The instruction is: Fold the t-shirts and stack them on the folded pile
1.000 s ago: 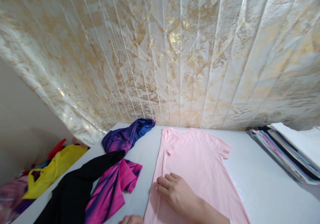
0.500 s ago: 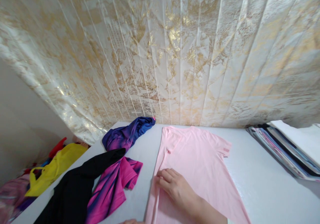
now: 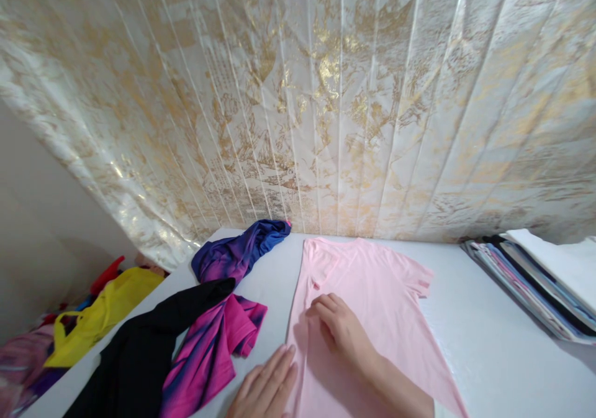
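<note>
A pink T-shirt (image 3: 382, 306) lies flat on the white table (image 3: 488, 356), its left side folded inward. My right hand (image 3: 342, 328) rests palm down on the shirt near the folded left sleeve, fingers stretched out and flat. My left hand (image 3: 265, 387) lies open at the shirt's lower left edge, fingers extended and pointing up along the fold. Neither hand holds anything.
A magenta and blue garment (image 3: 209, 349), a black garment (image 3: 139, 356) and a blue-purple one (image 3: 237, 253) lie left of the shirt. A stack of folded clothes (image 3: 540, 281) sits at the right. Yellow and red clothes (image 3: 97, 312) lie off the table's left edge. A gold-patterned curtain (image 3: 326, 95) hangs behind.
My right hand slid up the shirt toward the folded sleeve. My left hand came up into view and laid its fingers flat at the shirt's left edge.
</note>
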Action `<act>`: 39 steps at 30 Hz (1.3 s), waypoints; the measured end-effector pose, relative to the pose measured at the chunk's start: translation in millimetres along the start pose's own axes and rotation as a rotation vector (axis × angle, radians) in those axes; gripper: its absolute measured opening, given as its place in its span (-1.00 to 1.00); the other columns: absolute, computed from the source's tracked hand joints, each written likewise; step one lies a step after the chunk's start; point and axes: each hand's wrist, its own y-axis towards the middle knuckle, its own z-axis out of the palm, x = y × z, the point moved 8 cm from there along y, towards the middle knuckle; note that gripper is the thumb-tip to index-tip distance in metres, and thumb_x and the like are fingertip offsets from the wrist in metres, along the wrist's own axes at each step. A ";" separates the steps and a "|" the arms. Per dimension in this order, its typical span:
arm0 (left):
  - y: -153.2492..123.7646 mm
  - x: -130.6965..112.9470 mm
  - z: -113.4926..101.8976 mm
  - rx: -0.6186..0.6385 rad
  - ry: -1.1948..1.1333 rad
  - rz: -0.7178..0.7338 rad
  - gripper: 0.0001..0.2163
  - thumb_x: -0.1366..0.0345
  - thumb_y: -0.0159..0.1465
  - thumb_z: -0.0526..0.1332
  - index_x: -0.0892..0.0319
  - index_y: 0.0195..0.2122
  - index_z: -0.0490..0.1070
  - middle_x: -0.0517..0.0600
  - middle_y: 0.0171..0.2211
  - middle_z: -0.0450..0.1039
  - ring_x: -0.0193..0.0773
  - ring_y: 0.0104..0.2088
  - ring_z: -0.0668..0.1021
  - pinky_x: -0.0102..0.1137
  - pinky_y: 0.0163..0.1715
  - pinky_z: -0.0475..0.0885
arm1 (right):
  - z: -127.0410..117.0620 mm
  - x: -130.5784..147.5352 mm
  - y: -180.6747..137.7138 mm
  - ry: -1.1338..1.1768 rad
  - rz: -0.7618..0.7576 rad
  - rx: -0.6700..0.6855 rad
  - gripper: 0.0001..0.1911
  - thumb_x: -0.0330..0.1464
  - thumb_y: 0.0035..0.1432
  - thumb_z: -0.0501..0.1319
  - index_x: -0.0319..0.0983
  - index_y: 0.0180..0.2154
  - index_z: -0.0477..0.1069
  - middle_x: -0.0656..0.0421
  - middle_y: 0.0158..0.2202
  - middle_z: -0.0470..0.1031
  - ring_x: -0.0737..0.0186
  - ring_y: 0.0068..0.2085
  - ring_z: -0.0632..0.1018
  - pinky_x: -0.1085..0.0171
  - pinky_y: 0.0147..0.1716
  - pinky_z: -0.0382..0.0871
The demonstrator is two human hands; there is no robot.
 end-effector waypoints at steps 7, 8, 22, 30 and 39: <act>22.7 9.1 44.8 0.127 -0.109 -0.131 -0.36 0.14 0.37 0.03 0.23 0.39 -0.22 0.07 0.24 0.26 -0.17 0.19 0.36 -0.38 0.05 0.25 | -19.1 -72.5 42.2 -0.204 0.224 0.082 -0.52 -0.60 0.02 0.11 -0.30 0.03 0.30 -0.05 0.00 0.38 0.06 -0.05 0.43 0.12 -0.08 0.33; 22.7 8.8 48.0 0.123 -0.113 -0.136 -0.32 0.09 0.37 0.03 0.24 0.39 -0.26 0.09 0.24 0.26 -0.14 0.19 0.36 -0.36 0.05 0.25 | -17.2 -80.7 46.4 -0.223 0.235 0.097 -0.51 -0.59 0.01 0.12 -0.30 0.03 0.31 -0.05 0.01 0.38 0.05 -0.05 0.43 0.11 -0.07 0.32; 64.5 9.9 101.7 0.011 -0.033 -0.406 -0.20 -0.11 0.34 -0.07 0.42 0.37 -0.27 0.35 0.25 0.18 0.10 0.19 0.34 -0.14 0.04 0.27 | 42.1 -107.2 126.5 -0.290 0.175 0.276 -0.52 -0.34 0.29 0.03 -0.30 0.21 0.23 -0.03 0.29 0.22 0.09 0.28 0.24 0.14 0.17 0.13; 61.8 6.4 103.7 0.047 -0.098 -0.399 -0.10 -0.20 0.27 -0.01 0.41 0.37 -0.33 0.34 0.30 0.08 0.14 0.26 0.23 -0.13 0.14 0.15 | 68.3 -131.8 133.2 -0.272 0.184 0.258 -0.38 -0.19 0.35 -0.05 -0.38 0.31 0.03 -0.06 0.37 -0.03 0.01 0.37 0.00 0.05 0.29 -0.14; 53.6 16.8 107.5 0.051 -0.159 -0.312 -0.14 -0.07 0.34 0.01 0.37 0.36 -0.50 0.27 0.24 0.22 0.01 0.20 0.35 -0.21 0.02 0.32 | -12.9 -158.7 94.4 -0.322 0.298 0.068 -0.50 -0.30 0.31 -0.02 -0.25 0.25 0.18 0.06 0.28 0.24 0.21 0.25 0.30 0.22 0.17 0.18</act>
